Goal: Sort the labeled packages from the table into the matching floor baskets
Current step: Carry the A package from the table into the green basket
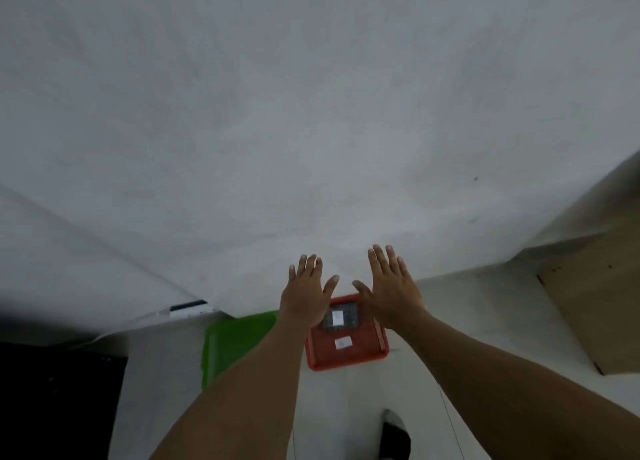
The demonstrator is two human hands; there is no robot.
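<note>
View from a head camera, looking down past a white wall to the floor. Two bare arms reach forward. The left hand [306, 295] and the right hand [389, 286] are both spread flat, fingers wide, palms down, holding nothing. They hover above a red basket [346, 357] on the floor.

Inside the red basket, at its far end, lies a dark package [341, 319] with a white label. A second white label shows on the basket's floor or near wall; which one is unclear. To the left, just beside it, stands a green basket [235, 342], partly hidden by the left forearm; what shows of it looks empty.

The package appears just dropped. To finish this step well, check that its label matches the red basket, then turn back to the table, which is out of view, for the next package.
</note>
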